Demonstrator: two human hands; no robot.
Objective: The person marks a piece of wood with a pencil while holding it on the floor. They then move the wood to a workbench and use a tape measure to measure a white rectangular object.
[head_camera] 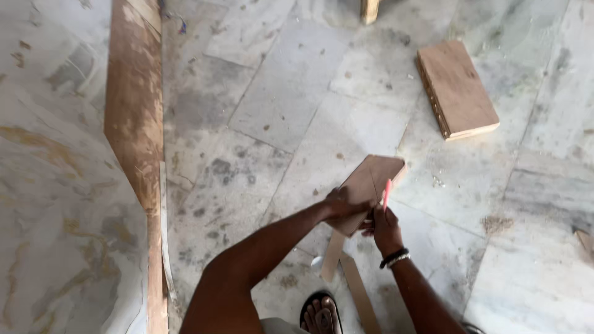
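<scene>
My left hand (344,204) grips a small brown plywood piece (371,185) by its lower left edge, holding it tilted above the floor. My right hand (385,230) holds a red pencil (387,193) upright against the piece's right side. A dark and a beaded band circle my right wrist. A pencil line crosses the face of the piece.
A thick plywood block (456,88) lies on the marble floor at upper right. Two thin wood strips (346,272) lie below my hands, near my sandalled foot (320,316). A long marble-topped board with a wooden edge (133,111) fills the left side.
</scene>
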